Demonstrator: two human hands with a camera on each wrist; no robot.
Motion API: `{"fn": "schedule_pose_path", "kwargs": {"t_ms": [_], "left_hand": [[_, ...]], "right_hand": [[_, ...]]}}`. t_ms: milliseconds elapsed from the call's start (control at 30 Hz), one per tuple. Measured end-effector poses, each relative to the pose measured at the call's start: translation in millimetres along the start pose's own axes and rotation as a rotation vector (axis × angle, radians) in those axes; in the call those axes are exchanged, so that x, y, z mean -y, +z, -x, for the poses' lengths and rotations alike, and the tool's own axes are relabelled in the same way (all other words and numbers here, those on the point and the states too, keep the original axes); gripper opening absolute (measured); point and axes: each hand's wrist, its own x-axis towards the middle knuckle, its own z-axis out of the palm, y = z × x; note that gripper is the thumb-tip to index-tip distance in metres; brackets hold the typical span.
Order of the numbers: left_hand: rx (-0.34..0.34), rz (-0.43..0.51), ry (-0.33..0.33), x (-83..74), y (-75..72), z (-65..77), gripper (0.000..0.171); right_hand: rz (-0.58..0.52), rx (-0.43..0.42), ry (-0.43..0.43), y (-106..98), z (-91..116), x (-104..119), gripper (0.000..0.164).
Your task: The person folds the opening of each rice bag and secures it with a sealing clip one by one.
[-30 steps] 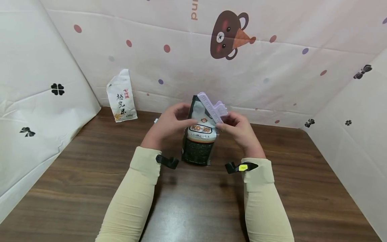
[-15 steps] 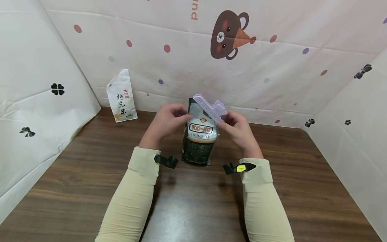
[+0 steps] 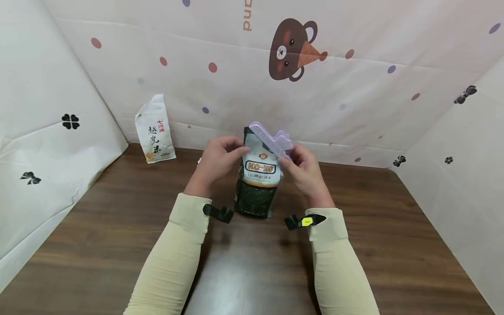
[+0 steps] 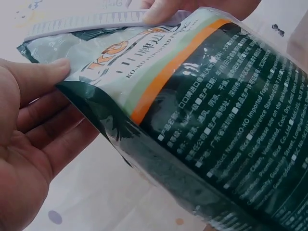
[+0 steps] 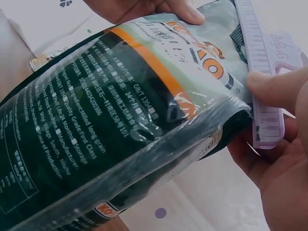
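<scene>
A green and white KO-KO rice bag (image 3: 256, 197) stands on the table in the head view, leaning slightly. Across its top right corner a pale purple bag clip (image 3: 271, 140) lies slantwise. My left hand (image 3: 218, 162) pinches the bag's upper left edge; in the left wrist view the thumb (image 4: 45, 79) is on the front and the fingers are behind. My right hand (image 3: 308, 173) pinches the lower end of the clip at the bag's right edge. In the right wrist view its thumb (image 5: 272, 89) presses on the clip's ruler-marked bar, with fingers behind.
A white rice bag (image 3: 155, 131) stands at the back left against the cloth backdrop (image 3: 228, 35). Part of a small white thing (image 3: 199, 161) shows behind my left hand; its kind is hidden. The brown wooden table (image 3: 393, 245) stretches out on both sides.
The clip's upper end and the bag's top have shifted left. My left thumb has slid off the logo area to the bag's edge. The head view has tilted slightly.
</scene>
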Motion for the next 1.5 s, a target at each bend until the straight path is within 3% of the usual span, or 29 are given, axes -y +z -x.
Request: {"fn": "schedule_pose_path", "kwargs": {"t_ms": [267, 433, 600, 1033, 1267, 1500], "left_hand": [[0.027, -0.046, -0.023, -0.7, 9.9, -18.3, 0.017], [0.039, -0.094, -0.004, -3.8, 22.4, -36.0, 0.017], [0.049, -0.121, -0.05, -7.0, 38.2, -54.0, 0.018], [0.066, -0.076, -0.117, -11.3, 80.0, -99.9, 0.018], [0.031, -0.08, -0.056, -5.6, 97.0, -117.5, 0.017], [0.011, -0.048, -0.136, -4.6, 100.9, -125.4, 0.016]], "right_hand": [[0.053, -0.065, 0.107, -6, -5, -8, 0.038], [0.076, -0.074, 0.154, -24, -14, -15, 0.039], [0.145, -0.054, 0.149, -45, -22, -22, 0.04], [0.254, -0.069, 0.198, -91, -47, -37, 0.041], [0.276, -0.112, 0.275, -100, -47, -45, 0.046], [0.233, -0.157, 0.345, -102, -51, -51, 0.045]]}}
